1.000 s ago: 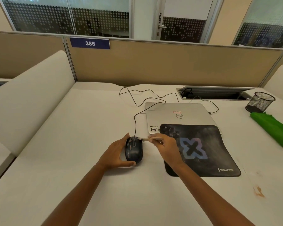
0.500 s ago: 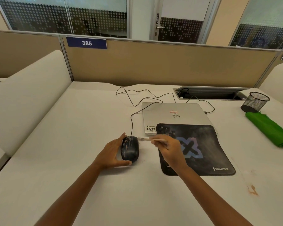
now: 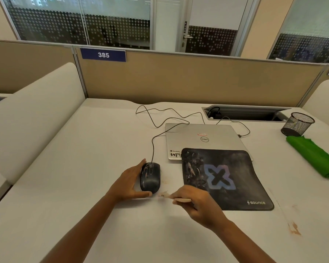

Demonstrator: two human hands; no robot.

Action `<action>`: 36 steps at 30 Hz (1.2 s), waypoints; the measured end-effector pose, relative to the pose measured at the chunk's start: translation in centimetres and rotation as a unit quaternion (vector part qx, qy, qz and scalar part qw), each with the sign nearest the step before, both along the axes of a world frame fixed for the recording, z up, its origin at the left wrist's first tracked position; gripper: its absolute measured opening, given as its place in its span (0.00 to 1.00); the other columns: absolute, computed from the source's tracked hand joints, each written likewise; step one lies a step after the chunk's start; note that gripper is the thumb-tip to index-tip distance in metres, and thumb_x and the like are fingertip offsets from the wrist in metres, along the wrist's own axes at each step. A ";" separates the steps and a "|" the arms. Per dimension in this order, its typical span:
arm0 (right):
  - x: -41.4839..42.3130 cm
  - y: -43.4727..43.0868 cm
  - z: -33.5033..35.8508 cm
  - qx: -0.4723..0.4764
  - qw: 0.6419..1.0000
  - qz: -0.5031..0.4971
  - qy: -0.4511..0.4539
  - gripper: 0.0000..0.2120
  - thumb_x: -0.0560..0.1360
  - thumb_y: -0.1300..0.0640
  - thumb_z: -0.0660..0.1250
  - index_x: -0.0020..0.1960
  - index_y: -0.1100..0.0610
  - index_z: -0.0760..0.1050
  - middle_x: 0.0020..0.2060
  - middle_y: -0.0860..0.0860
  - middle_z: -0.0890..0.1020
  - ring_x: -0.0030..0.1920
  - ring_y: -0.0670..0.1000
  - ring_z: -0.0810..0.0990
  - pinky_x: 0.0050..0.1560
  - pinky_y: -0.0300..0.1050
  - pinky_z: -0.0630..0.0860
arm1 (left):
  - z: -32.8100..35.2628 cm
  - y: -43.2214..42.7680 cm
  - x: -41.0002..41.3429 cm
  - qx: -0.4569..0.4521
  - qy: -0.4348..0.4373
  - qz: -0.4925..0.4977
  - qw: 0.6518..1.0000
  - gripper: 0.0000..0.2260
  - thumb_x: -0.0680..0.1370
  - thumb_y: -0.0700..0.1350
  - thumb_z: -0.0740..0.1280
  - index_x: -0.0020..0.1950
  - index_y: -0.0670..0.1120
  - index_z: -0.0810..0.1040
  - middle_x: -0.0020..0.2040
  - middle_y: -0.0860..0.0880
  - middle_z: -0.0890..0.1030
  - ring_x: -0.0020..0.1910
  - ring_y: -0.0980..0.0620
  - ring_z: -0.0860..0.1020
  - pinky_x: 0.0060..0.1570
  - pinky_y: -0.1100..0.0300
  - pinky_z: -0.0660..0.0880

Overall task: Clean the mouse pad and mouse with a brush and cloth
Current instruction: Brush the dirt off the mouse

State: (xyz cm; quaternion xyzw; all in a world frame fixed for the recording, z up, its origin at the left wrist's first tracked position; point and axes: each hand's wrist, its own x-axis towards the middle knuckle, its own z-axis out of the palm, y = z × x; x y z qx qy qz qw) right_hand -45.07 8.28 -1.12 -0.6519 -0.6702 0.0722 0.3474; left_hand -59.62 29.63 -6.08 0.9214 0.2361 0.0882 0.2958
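Our right hand (image 3: pixel 199 203), fingers pinched around the brush (image 3: pixel 176 198), has swept from the front of the mouse (image 3: pixel 150 177) down to the desk (image 3: pixel 74 168) just past its near end, so we judge one brushing stroke finished. Our left hand (image 3: pixel 130 184) still cups the mouse's left side, beside the mouse pad (image 3: pixel 224 177); the green cloth (image 3: pixel 315 157) lies untouched far right

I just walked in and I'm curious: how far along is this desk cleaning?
Nothing looks finished. In hand: the left hand steadies the mouse on the desk while the right hand holds a small brush, its blurred tip just off the mouse's near end. Left: the mouse pad lies untouched, partly over the laptop, and the green cloth sits unused at the right.
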 end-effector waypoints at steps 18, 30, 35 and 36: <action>0.3 -1.5 -2.0 0.042 0.988 -0.078 0.124 0.11 0.74 0.54 0.65 0.51 0.58 0.81 0.46 0.43 0.80 0.45 0.34 0.77 0.50 0.27 0.74 | -0.2 -0.9 -0.7 0.005 0.005 0.028 1.000 0.59 0.55 0.81 0.55 0.76 0.50 0.43 0.77 0.51 0.53 0.75 0.51 0.57 0.71 0.60 0.54; 4.4 -4.5 -1.5 0.135 0.958 -0.154 0.202 0.08 0.70 0.64 0.69 0.46 0.53 0.79 0.42 0.43 0.82 0.47 0.40 0.80 0.46 0.29 0.77 | 1.8 -7.1 2.3 0.114 -0.115 0.087 0.983 0.40 0.73 0.71 0.44 0.72 0.43 0.64 0.71 0.43 0.68 0.71 0.48 0.64 0.68 0.54 0.61; 6.9 -6.4 -1.1 0.141 0.939 -0.189 0.251 0.12 0.70 0.68 0.69 0.45 0.51 0.79 0.41 0.44 0.83 0.44 0.42 0.81 0.45 0.33 0.79 | 2.7 -12.7 7.7 0.188 -0.169 0.033 0.967 0.18 0.75 0.47 0.66 0.62 0.43 0.76 0.61 0.40 0.79 0.59 0.41 0.78 0.56 0.51 0.71; 7.5 -6.8 -1.0 0.140 0.937 -0.193 0.257 0.11 0.70 0.68 0.69 0.45 0.52 0.79 0.41 0.46 0.83 0.44 0.43 0.82 0.45 0.34 0.79 | 2.7 -13.6 8.8 0.183 -0.178 0.025 0.966 0.17 0.74 0.45 0.67 0.61 0.43 0.77 0.60 0.41 0.80 0.58 0.42 0.79 0.55 0.53 0.71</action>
